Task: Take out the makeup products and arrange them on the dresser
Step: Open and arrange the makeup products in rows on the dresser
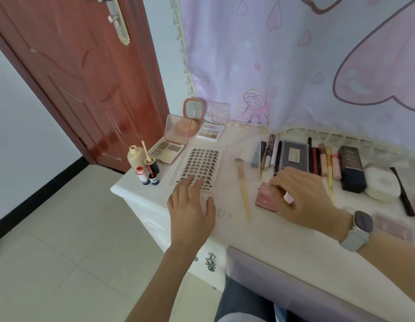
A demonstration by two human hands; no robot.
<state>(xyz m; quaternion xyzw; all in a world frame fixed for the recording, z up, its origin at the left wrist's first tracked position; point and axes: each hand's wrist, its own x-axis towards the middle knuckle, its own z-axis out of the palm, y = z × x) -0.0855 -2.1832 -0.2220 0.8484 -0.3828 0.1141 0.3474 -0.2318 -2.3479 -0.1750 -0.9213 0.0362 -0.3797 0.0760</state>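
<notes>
Makeup spread across our worktop (267, 233).
Our left hand (190, 205) lay flat on the lash tray (199, 166); right hand (304, 198) pinched the pink compact (264, 198).

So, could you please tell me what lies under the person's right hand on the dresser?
A pink compact lies flat on the dresser under the right hand. Its left part shows; the curled fingers cover the rest.
</notes>
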